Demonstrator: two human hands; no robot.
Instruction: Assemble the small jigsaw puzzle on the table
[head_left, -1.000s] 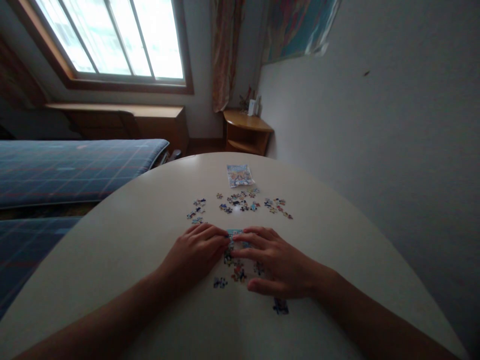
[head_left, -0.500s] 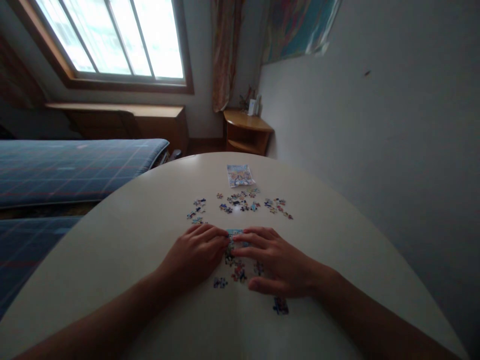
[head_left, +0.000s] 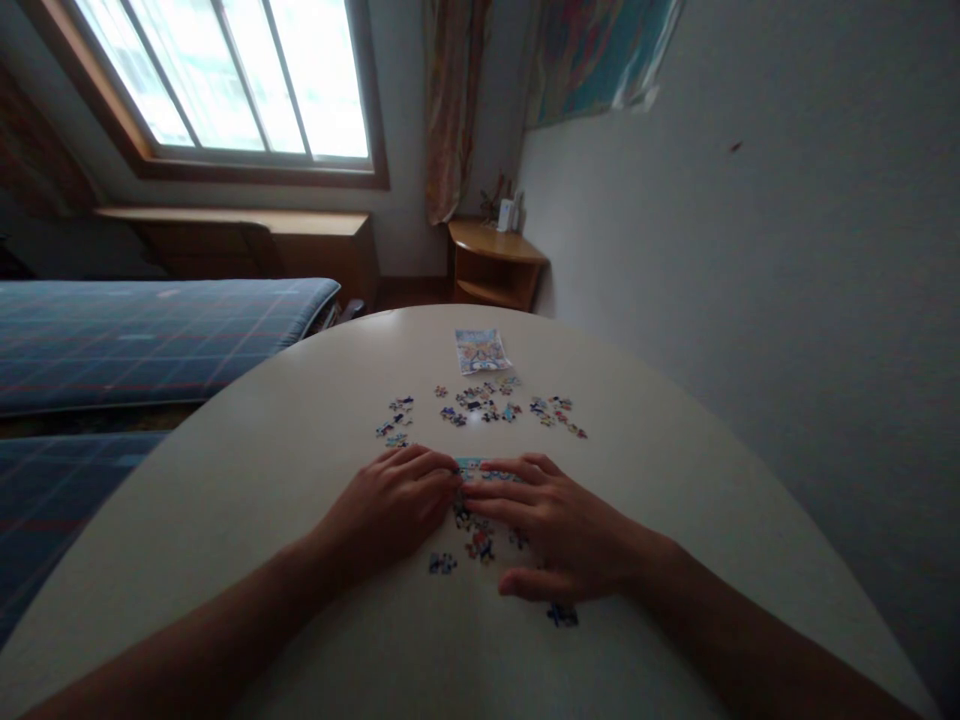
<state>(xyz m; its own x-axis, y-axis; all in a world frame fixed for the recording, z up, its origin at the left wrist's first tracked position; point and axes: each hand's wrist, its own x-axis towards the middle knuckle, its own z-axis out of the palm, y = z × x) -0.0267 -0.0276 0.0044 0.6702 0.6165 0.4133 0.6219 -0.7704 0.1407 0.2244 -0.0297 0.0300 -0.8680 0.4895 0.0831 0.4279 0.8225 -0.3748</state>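
Observation:
A partly joined jigsaw puzzle [head_left: 471, 464] lies on the table between my hands, much of it covered by fingers. My left hand [head_left: 401, 500] is closed, its bent fingers pressed together at the puzzle's left edge; its thumb tip is hidden. Over the puzzle's right part, my right hand [head_left: 551, 520] lies palm down, fingers stretched out and thumb apart. Its middle fingertips come close to the left hand's fingertips. Nearer to me are a reddish cluster of jigsaw pieces [head_left: 480, 545], a small joined pair [head_left: 442, 564] and a dark piece [head_left: 562, 614] below the right wrist.
Loose jigsaw pieces [head_left: 480, 402] lie in groups beyond my hands, with more at left [head_left: 394, 422] and right [head_left: 556, 414]. A printed picture sheet [head_left: 481, 350] rests farther back on the round white table [head_left: 285, 420]. A bed [head_left: 165, 340] stands left, a wall right.
My right hand's fingers have slid slightly left across the puzzle, closer to my left fingertips. The left hand stays nearly in place, and the loose pieces lie as before.

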